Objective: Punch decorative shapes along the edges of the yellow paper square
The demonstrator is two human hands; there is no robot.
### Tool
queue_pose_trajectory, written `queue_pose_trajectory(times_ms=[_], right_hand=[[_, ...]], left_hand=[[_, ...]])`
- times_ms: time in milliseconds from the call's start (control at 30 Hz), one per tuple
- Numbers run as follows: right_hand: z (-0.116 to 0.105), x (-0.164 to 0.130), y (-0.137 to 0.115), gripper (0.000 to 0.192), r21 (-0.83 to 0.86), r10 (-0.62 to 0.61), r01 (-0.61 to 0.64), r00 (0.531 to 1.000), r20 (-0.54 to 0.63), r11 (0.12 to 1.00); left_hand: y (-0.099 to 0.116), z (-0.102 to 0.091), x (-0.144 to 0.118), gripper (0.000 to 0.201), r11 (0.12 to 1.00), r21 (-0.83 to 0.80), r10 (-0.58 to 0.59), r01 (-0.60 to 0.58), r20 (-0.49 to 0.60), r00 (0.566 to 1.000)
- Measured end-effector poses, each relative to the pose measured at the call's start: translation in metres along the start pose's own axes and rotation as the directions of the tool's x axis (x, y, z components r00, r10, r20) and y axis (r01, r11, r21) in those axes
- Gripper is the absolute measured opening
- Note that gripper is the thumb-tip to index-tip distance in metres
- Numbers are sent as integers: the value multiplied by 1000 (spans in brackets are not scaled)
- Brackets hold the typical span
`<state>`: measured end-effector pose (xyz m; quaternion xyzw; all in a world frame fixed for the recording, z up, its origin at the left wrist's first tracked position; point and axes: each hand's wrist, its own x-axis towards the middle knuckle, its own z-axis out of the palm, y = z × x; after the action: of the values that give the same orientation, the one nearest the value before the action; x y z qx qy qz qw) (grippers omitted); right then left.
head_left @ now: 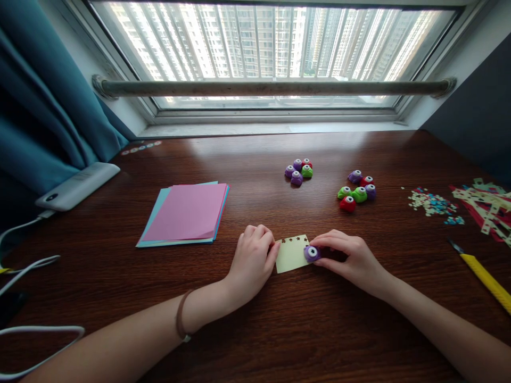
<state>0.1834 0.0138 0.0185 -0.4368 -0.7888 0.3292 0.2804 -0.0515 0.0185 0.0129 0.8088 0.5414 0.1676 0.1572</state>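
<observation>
A small pale yellow piece of paper (pixel 290 257) lies between my hands, with a row of little star-shaped holes along its far edge. My left hand (pixel 254 255) has its fingers curled, pinching the paper's left edge. At the right edge of the paper sits a purple craft punch (pixel 312 253) with a white round top and a dark mark in it. My right hand (pixel 351 258) grips this punch between thumb and fingers. Part of the paper's right edge is hidden by the punch.
Coloured paper sheets (pixel 186 213) lie stacked at left, near a white power bank (pixel 77 186) with cable. Behind are two groups of punches (pixel 296 178) (pixel 359 194). At right are paper confetti (pixel 429 201), cut strips (pixel 489 207) and a yellow craft knife (pixel 485 277), its blade exposed.
</observation>
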Motion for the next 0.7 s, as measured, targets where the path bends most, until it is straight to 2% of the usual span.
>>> queue_pose_trajectory(times_ms=[400,700], right_hand=[[0,0,-2,24,-1,12,-12,1000,0,1000],[1,0,-3,24,-10,11,-11,1000,1,1000]], left_hand=[[3,-2,-2,27,997,64,-38,36,40,998],[6,-2,-3,28,994,81,-73,73,4,997]])
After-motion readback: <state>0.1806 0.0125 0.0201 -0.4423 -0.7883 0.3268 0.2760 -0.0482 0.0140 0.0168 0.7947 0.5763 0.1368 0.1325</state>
